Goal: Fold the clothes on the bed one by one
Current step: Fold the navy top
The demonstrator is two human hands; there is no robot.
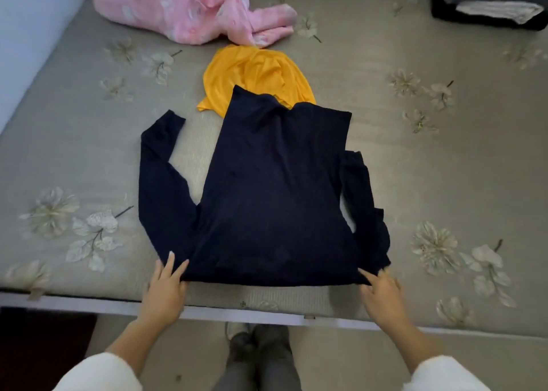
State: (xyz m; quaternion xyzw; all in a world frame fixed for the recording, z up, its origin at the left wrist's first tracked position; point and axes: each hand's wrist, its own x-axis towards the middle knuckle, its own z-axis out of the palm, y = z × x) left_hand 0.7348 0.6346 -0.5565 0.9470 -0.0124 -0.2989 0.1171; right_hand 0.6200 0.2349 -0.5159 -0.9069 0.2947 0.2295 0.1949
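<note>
At the far left a pale wall (26, 34) runs along the side of the bed (74, 159), and the grey cover with the flower pattern lies bare and flat between this wall and the clothes. At the far side, left of the middle, a pink garment (184, 13) lies crumpled. Nearer, the left sleeve of a dark blue top (275, 183) bends out and away from the body, with a strip of bare cover between the two. The left hand (164, 289), coming from a white sleeve (98, 373), rests on the near left corner of the top; its fingers are straight and lie flat on the cloth, not curled round it.

In the middle the top is spread flat, with its near edge just inside the front edge of the bed and almost parallel to it. Its far edge covers a part of a yellow garment (252, 73), and the yellow garment touches the pink one behind it. Below the bed edge the floor and the person's feet (258, 343) are visible.

The right sleeve lies folded along the right side of the top. The right hand (381, 292) touches the near right corner with its fingertips; it is blurred, so I cannot tell if it pinches the cloth or only touches. To the right there is a wide bare part of the cover, and in the far right corner a black box (486, 19) stands well apart from the clothes
</note>
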